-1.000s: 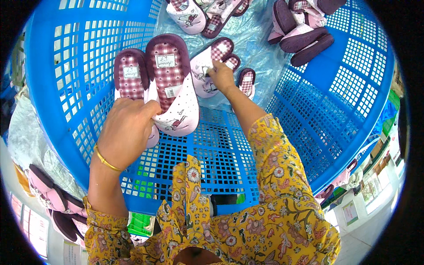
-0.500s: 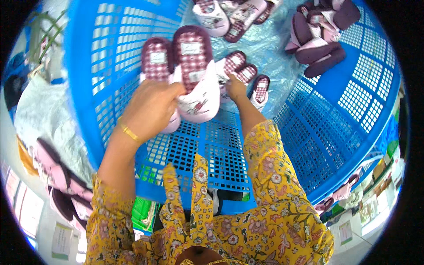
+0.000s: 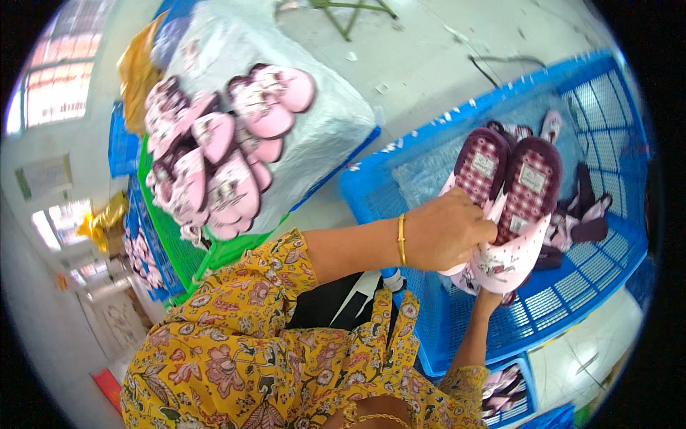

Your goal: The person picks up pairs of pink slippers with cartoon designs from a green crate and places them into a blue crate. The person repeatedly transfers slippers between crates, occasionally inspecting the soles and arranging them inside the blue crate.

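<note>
My left hand (image 3: 446, 232) is closed around a pair of pink slippers (image 3: 513, 266) with plum soles and checked insoles, held upright over the blue basket. Just below and behind that pair is my right hand (image 3: 489, 300), its fingers mostly hidden. Parts of further slippers (image 3: 464, 280) show right beside it, and it appears to grip them. Inside the blue basket (image 3: 443, 322), more pink and plum slippers (image 3: 572, 222) lie loosely at the right side.
To the left, several pink slippers (image 3: 232, 186) are piled on a white sheet (image 3: 321, 93) over a green crate (image 3: 182, 250). A smaller blue basket (image 3: 525, 397) with slippers stands at the lower right. A green metal stand (image 3: 350, 11) is on the floor beyond.
My view has swung left, bringing the covered pile into sight. My left hand still holds its pair; my right hand has come from inside the basket to just beneath that pair.
</note>
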Demonstrator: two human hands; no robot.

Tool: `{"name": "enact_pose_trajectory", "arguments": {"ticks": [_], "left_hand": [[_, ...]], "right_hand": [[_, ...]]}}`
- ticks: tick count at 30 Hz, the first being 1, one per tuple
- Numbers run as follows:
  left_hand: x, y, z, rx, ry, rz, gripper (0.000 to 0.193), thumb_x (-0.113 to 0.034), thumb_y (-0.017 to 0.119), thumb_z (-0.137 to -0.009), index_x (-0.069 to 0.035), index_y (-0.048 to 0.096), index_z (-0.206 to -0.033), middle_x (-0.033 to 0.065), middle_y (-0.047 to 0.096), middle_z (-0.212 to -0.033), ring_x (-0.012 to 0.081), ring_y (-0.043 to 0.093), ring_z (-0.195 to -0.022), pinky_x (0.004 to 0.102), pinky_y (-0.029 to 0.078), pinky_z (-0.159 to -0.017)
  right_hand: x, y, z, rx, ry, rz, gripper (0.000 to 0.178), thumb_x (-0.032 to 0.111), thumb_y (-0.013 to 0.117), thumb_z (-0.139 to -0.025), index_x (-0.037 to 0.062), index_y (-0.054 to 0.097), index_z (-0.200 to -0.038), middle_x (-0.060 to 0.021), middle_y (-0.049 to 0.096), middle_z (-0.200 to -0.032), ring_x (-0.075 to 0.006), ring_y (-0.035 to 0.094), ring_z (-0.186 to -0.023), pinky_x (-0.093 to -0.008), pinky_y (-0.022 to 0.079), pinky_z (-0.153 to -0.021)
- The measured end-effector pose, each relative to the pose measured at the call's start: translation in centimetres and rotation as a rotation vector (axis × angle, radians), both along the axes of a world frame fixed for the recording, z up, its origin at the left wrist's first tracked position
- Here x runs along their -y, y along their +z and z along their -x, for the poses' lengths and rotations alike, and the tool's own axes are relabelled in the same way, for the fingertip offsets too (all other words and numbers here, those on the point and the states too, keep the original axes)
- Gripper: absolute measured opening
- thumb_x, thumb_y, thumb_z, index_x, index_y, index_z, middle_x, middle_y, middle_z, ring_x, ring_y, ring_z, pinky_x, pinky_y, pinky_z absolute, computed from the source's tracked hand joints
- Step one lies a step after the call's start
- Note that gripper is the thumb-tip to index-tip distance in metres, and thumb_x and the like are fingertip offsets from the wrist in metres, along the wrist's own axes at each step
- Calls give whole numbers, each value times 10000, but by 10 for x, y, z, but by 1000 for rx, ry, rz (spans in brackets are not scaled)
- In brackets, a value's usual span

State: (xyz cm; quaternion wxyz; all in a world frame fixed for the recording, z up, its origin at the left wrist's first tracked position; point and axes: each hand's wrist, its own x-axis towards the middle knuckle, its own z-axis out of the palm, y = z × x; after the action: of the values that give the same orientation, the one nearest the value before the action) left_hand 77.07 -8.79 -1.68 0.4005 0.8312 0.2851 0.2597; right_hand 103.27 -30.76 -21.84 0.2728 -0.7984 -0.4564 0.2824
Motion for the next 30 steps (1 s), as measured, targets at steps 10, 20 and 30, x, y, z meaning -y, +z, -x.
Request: {"name": "enact_pose_trajectory", "arguments": {"ticks": [10,20,30], "left_hand": [[44,197,222,-417,270,-275,191,-98,633,-622,-95,630,-813,86,561,-668,318,550,-655,423,428,-631],[-26,263,538,-1501,593,-163,341,-107,606,-713,-245,681,-1016,44,663,-755,233,651,-800,423,374,-869],[-148,175,766,-2054,303,-107,152,-147,599,-779,-187,723,-856,29,694,-878,197,634,-921,399,331,-954]], "right_hand": [[-40,155,65,-94,-157,24,358,316,559,-928,-42,558,-910,-116,571,-760,-180,507,-683,-331,432,-618],[-104,240,212,-233,74,-62,275,244,550,-936,-30,568,-948,-72,562,-857,-155,483,-776,-303,411,-691],[-182,300,396,-287,180,-111,262,224,539,-941,-13,565,-1051,-36,575,-909,-116,486,-821,-269,411,-734]]}}
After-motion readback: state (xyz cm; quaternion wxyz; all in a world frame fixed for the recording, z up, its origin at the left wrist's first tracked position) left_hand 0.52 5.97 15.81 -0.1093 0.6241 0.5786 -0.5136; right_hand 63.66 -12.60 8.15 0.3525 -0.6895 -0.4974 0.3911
